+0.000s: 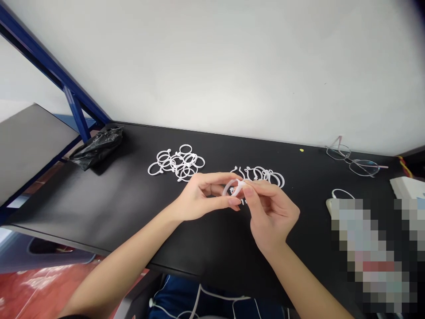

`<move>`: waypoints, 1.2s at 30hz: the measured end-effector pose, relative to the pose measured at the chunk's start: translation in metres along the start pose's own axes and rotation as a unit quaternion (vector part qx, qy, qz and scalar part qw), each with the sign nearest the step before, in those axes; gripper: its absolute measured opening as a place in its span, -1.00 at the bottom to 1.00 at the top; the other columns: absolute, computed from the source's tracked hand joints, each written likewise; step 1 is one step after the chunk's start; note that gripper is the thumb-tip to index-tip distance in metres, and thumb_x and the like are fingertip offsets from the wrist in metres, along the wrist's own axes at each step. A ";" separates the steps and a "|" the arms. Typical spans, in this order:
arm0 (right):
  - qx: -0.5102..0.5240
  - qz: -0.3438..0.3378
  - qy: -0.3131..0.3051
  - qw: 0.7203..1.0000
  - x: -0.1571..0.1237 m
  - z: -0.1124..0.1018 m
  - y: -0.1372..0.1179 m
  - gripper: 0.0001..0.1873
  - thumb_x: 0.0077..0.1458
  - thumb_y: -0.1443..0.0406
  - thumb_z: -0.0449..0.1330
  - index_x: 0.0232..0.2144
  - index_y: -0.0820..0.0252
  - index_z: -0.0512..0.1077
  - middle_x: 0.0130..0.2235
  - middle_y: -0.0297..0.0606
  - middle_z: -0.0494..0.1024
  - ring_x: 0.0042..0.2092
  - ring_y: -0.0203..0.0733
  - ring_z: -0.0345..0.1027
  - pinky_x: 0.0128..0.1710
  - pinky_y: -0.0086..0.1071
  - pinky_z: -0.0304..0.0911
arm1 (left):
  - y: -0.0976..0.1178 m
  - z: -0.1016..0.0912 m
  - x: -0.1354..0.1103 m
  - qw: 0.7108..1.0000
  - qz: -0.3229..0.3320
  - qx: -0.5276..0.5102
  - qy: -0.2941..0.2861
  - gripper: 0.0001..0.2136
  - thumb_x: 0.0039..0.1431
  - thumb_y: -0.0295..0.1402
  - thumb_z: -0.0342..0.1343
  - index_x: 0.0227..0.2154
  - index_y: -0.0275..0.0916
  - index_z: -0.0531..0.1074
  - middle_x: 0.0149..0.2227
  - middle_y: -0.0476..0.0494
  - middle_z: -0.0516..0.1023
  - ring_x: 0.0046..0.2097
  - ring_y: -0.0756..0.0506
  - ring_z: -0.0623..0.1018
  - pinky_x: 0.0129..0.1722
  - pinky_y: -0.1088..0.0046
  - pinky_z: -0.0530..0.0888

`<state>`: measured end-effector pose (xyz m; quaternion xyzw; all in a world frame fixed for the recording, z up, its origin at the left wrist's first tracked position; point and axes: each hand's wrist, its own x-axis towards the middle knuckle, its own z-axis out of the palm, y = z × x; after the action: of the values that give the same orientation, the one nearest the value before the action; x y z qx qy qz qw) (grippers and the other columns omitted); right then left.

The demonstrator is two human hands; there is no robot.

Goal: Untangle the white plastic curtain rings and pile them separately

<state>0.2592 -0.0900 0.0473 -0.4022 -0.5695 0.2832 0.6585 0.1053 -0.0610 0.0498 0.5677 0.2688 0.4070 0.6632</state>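
My left hand [202, 197] and my right hand [270, 210] meet above the middle of a black table [116, 204]. Both pinch one white plastic ring [233, 188] between thumb and fingers. Just behind the hands lies a row of white rings [262, 175]. A looser heap of white rings [176, 162] lies farther left on the table.
A crumpled black plastic bag [98, 147] sits at the table's back left, beside a blue metal frame [71, 95]. Wire-rimmed glasses [353, 159] lie at the back right, near a white cable [341, 193] and a white box [407, 186]. A white wall rises behind.
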 end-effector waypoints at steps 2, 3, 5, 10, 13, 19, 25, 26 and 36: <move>0.001 -0.002 0.001 1.000 0.000 0.000 0.000 -0.89 0.13 0.37 0.24 -0.33 0.02 0.53 -0.40 -0.34 0.62 -0.41 -0.22 0.51 -0.44 -0.31 0.45 | 0.001 0.000 0.000 1.000 -0.001 0.005 0.002 -0.66 0.05 -0.36 0.30 -0.08 -0.28 0.51 -0.23 -0.17 0.62 -0.33 -0.11 0.64 -0.25 0.35 0.63; 0.003 -0.001 0.002 1.000 0.000 0.000 0.000 -0.88 0.13 0.37 0.24 -0.33 0.02 0.53 -0.39 -0.34 0.62 -0.41 -0.22 0.51 -0.45 -0.31 0.45 | 0.001 -0.001 0.000 1.000 -0.001 0.007 0.003 -0.66 0.05 -0.35 0.30 -0.08 -0.28 0.51 -0.23 -0.17 0.62 -0.33 -0.11 0.64 -0.26 0.35 0.63; 0.010 -0.002 0.002 1.000 0.000 0.001 0.000 -0.86 0.13 0.39 0.24 -0.33 0.01 0.53 -0.38 -0.36 0.62 -0.41 -0.24 0.52 -0.45 -0.33 0.44 | 0.001 -0.001 0.000 1.000 -0.003 0.009 0.002 -0.67 0.05 -0.36 0.29 -0.08 -0.28 0.51 -0.22 -0.17 0.62 -0.33 -0.11 0.64 -0.26 0.35 0.63; 0.008 -0.001 0.002 1.000 0.001 0.001 0.000 -0.88 0.14 0.37 0.24 -0.34 0.02 0.53 -0.39 -0.34 0.62 -0.40 -0.21 0.53 -0.46 -0.31 0.44 | 0.000 0.000 0.000 1.000 0.002 0.002 -0.001 -0.67 0.06 -0.39 0.29 -0.08 -0.28 0.51 -0.23 -0.16 0.62 -0.32 -0.11 0.64 -0.24 0.36 0.63; 0.001 0.003 0.002 1.000 0.001 0.001 0.001 -0.91 0.14 0.34 0.23 -0.35 0.03 0.52 -0.39 -0.32 0.62 -0.43 -0.19 0.52 -0.47 -0.27 0.45 | 0.000 0.000 0.000 1.000 -0.002 0.002 -0.002 -0.67 0.06 -0.38 0.29 -0.08 -0.28 0.51 -0.25 -0.16 0.62 -0.31 -0.12 0.64 -0.24 0.35 0.63; 0.007 -0.008 0.000 1.000 0.001 0.000 0.000 -0.88 0.14 0.37 0.23 -0.33 0.01 0.52 -0.38 -0.33 0.63 -0.44 -0.21 0.51 -0.48 -0.28 0.44 | 0.000 0.000 0.000 1.000 -0.004 0.000 0.000 -0.67 0.06 -0.39 0.29 -0.08 -0.26 0.51 -0.25 -0.14 0.62 -0.32 -0.12 0.64 -0.25 0.36 0.62; -0.016 0.001 0.012 1.000 0.001 0.001 0.002 -0.92 0.13 0.33 0.25 -0.35 0.03 0.53 -0.42 -0.32 0.61 -0.44 -0.21 0.50 -0.49 -0.30 0.44 | -0.003 0.001 0.001 1.000 -0.009 -0.009 0.004 -0.67 0.06 -0.34 0.29 -0.08 -0.26 0.50 -0.19 -0.17 0.60 -0.27 -0.12 0.63 -0.22 0.34 0.61; -0.020 0.010 0.014 1.000 0.002 0.001 0.003 -0.93 0.13 0.33 0.25 -0.35 0.03 0.53 -0.42 -0.33 0.61 -0.44 -0.22 0.50 -0.50 -0.33 0.43 | -0.005 0.002 0.002 1.000 -0.012 -0.011 0.006 -0.66 0.07 -0.33 0.28 -0.07 -0.26 0.48 -0.19 -0.18 0.60 -0.26 -0.12 0.63 -0.23 0.36 0.60; -0.120 0.141 -0.138 0.973 0.013 -0.003 0.022 -0.57 0.09 0.24 0.25 0.01 0.15 0.32 -0.39 -0.33 0.60 -0.42 -0.22 0.49 -0.45 -0.36 0.39 | -0.023 -0.005 0.021 0.951 -0.060 -0.159 0.259 -0.57 0.27 0.02 -0.11 -0.12 -0.27 0.33 -0.37 -0.15 0.55 -0.51 -0.01 0.53 -0.50 0.50 0.48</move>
<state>0.2660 -0.0689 0.0352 -0.5116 -0.6219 0.3559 0.4741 0.1182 -0.0411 0.0283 0.3129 0.3969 0.5372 0.6752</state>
